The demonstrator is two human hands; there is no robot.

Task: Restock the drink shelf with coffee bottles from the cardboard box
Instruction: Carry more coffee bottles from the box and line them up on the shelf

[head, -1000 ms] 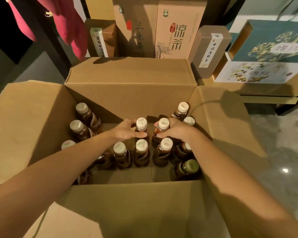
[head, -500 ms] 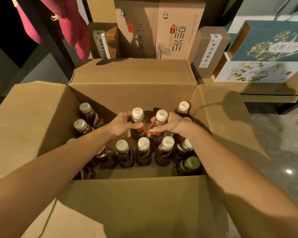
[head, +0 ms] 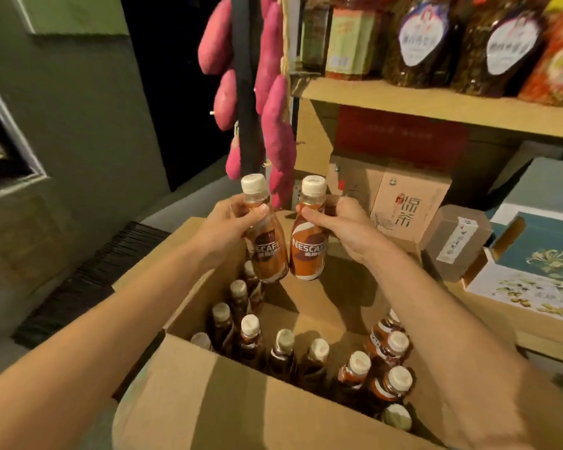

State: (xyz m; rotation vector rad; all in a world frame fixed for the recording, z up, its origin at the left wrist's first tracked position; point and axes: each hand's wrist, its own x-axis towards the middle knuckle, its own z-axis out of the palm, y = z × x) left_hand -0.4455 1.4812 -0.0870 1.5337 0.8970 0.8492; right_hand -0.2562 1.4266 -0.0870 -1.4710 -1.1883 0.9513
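Note:
I hold two brown Nescafe coffee bottles with cream caps above the open cardboard box (head: 228, 394). My left hand (head: 228, 222) grips the left coffee bottle (head: 267, 251) around its neck. The right coffee bottle (head: 307, 251) is gripped by my right hand (head: 345, 225) just below the cap. Both bottles hang upright, side by side and almost touching. Down in the box stand several more capped bottles (head: 283, 352), in a row along the near side and at the right.
A wooden shelf board (head: 436, 105) at upper right carries bagged goods (head: 514, 43). Below it sit tea cartons (head: 407, 206) and gift boxes (head: 533, 254). Pink sweet potatoes (head: 273, 102) hang on a dark post just behind the bottles. A grey wall is at left.
Both hands have lifted their bottles up out of the box to chest height. My view has tilted upward, so the shelf and the hanging sweet potatoes show.

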